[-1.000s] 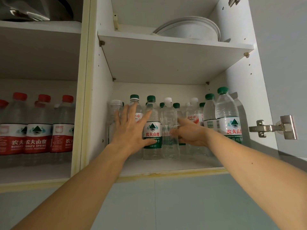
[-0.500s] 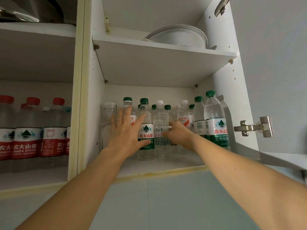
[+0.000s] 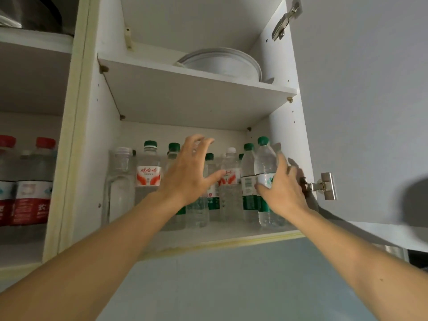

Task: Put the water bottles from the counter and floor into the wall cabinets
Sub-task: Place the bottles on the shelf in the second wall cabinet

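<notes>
Right at the front right corner of the wall cabinet's lower shelf (image 3: 222, 232) stands a green-capped water bottle (image 3: 265, 163), upright, and the right hand (image 3: 283, 193) is on it, thumb across the label, fingers wrapped round the far side against the cabinet wall. Just to its left, touching or nearly so, stands a second green-capped bottle (image 3: 248, 172). The left hand (image 3: 187, 174) is up in front of the middle of the row, fingers spread and slightly bent, gripping nothing; whether the tips touch the bottles behind cannot be told. Further left stands a red-and-white labelled bottle (image 3: 148, 167), then a clear label-free bottle (image 3: 120, 179) near the left wall. On the upper shelf rests a stack of white plates (image 3: 222, 63). The cabinet door (image 3: 370, 100) hangs open on the right by its metal hinge (image 3: 322, 186). In the neighbouring cabinet on the left are red-capped bottles (image 3: 34, 181).
</notes>
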`<control>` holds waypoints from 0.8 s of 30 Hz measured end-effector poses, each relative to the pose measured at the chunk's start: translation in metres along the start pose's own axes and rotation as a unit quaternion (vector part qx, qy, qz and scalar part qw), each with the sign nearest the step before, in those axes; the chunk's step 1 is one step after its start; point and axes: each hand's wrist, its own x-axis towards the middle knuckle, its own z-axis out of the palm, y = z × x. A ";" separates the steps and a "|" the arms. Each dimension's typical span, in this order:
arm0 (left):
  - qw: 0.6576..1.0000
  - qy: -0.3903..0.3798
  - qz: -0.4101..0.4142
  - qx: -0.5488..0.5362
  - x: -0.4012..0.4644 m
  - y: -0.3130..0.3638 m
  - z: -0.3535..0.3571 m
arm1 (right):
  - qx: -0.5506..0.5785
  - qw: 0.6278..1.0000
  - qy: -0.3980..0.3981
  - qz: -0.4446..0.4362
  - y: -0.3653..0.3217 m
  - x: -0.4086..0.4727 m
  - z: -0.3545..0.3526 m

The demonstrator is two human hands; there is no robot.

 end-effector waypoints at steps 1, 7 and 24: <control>1.000 -0.007 -0.016 -0.022 0.010 0.006 0.007 | 0.030 0.999 -0.015 0.003 0.005 0.003 0.001; 0.984 -0.060 -0.150 -0.081 0.052 0.020 0.062 | 0.013 1.000 -0.012 -0.014 0.030 0.019 0.010; 0.910 -0.175 -0.312 -0.208 0.122 0.002 0.109 | 0.008 0.997 -0.018 -0.074 0.061 0.029 0.042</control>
